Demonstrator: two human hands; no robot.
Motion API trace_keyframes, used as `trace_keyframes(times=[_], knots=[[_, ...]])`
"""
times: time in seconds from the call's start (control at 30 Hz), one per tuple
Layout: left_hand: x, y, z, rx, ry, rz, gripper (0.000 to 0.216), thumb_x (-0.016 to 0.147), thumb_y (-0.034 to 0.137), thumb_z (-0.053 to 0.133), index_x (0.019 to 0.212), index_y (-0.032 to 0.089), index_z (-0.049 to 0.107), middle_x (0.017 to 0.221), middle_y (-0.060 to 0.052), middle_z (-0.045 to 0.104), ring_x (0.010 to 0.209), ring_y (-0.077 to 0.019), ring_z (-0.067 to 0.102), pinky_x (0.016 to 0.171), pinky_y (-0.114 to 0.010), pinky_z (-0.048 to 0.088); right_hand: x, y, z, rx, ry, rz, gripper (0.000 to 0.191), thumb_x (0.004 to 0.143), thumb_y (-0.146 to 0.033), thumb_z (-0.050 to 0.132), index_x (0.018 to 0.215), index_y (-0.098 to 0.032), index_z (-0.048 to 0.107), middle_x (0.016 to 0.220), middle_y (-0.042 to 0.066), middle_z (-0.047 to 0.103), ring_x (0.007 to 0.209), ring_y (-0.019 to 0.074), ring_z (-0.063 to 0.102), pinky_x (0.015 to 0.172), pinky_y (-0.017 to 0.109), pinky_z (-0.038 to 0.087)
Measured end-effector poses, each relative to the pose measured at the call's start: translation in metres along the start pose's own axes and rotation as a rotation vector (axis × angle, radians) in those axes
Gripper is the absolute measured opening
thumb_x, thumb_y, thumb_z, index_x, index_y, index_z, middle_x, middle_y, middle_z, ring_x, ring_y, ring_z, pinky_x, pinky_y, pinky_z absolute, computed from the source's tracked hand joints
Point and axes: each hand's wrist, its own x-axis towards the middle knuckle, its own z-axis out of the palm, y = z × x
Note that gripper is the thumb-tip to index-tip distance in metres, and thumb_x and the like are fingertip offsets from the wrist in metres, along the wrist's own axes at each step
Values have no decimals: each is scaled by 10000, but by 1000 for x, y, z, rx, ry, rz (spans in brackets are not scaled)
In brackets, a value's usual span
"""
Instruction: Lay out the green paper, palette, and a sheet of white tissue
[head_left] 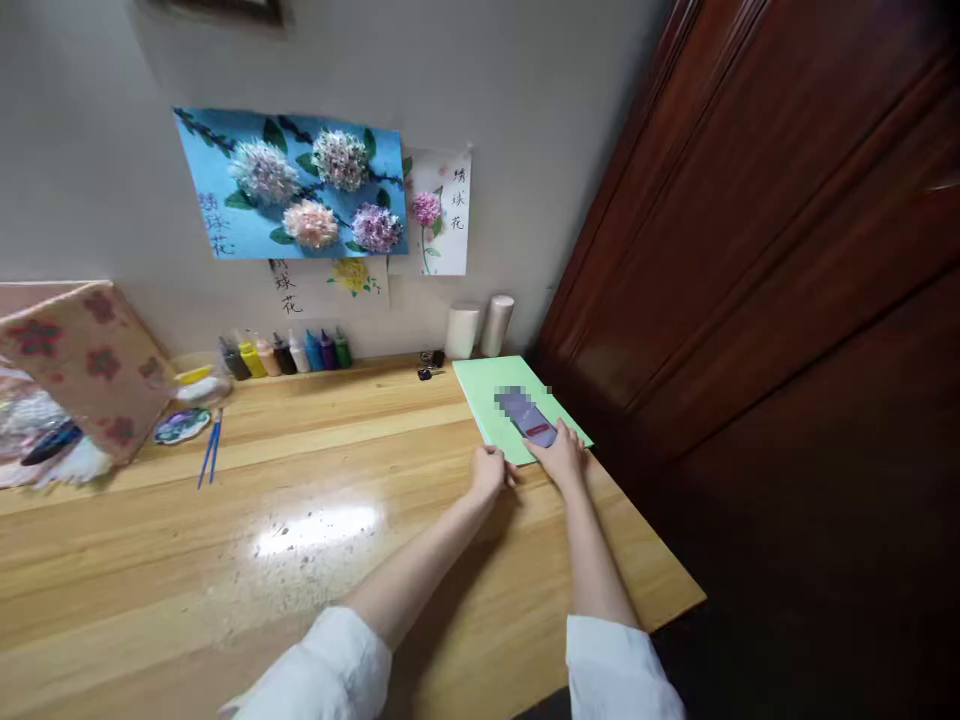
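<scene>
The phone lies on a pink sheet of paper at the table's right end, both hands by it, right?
Not quite: the head view shows the sheet of paper is light green, not pink. The phone does lie on it at the right end of the table, left hand and right hand by it.

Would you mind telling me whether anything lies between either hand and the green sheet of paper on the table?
Nothing visible does. The left hand is at the near edge of the green sheet, and the right hand rests on it, fingertips at the phone lying on top.
</scene>
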Motion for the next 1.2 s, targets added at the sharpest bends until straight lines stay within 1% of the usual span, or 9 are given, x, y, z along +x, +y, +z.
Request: trace_keyframes(times=[0.17,0.33,0.47,0.57,0.67,0.83,0.93,1.07,1.2], knots=[[0,7,-6,76,29,41,307,887,355,523,1099,135,555,1074,-75,585,919,-181,587,794,-386,502,0,-5,-3,-37,13,12,921,647,-601,623,1372,-115,330,1279,189,473,1149,348,425,929,438,319],[-13,19,-13,177,68,93,235,889,278,453,861,119,625,797,-110,678,812,-194,623,757,-328,466,2,-18,-15,-106,-39,52,697,619,-635,618,1129,-161,593,1130,184,537,1065,356,477,884,461,342],[-29,21,-35,214,22,125,267,879,240,407,731,131,601,643,-85,671,665,-170,642,703,-280,463,3,-22,-30,-139,-90,52,621,573,-618,649,992,-159,661,1029,179,561,995,338,520,862,447,363],[-53,10,-74,200,-71,135,298,862,238,417,609,141,541,575,-62,645,534,-143,616,616,-254,467,3,-22,-35,-148,-87,51,622,562,-631,643,965,-158,670,1027,182,557,986,337,526,857,438,372],[-90,-18,-137,170,-148,130,282,858,256,411,609,154,492,538,-40,619,471,-135,579,513,-239,443,0,-25,-30,-142,-34,48,619,555,-648,639,934,-160,678,1005,177,558,975,340,524,860,437,371],[-159,-96,-266,257,-266,152,401,816,508,472,635,151,507,581,-21,614,414,-86,421,426,-209,316,-7,-35,-15,-88,85,44,608,585,-644,639,946,-155,665,998,171,557,969,346,510,856,457,361],[-190,-140,-325,352,-264,184,439,819,561,453,648,160,507,571,18,541,514,-104,437,509,-212,337,-12,-41,-12,-36,152,55,659,622,-638,626,1052,-139,623,1063,200,544,1013,377,484,878,500,336],[-206,-174,-360,496,-124,165,389,806,537,468,710,167,543,639,20,519,622,-142,476,586,-230,356,-29,-62,-6,214,230,-37,634,758,-551,524,1201,-98,498,1212,254,461,1143,389,405,927,527,307],[-196,-192,-365,600,164,213,360,803,504,455,683,175,535,656,1,533,641,-167,481,589,-250,334,-66,-106,18,519,-82,-285,403,825,-460,435,1067,-153,533,1084,163,581,1010,262,547,884,406,415]])
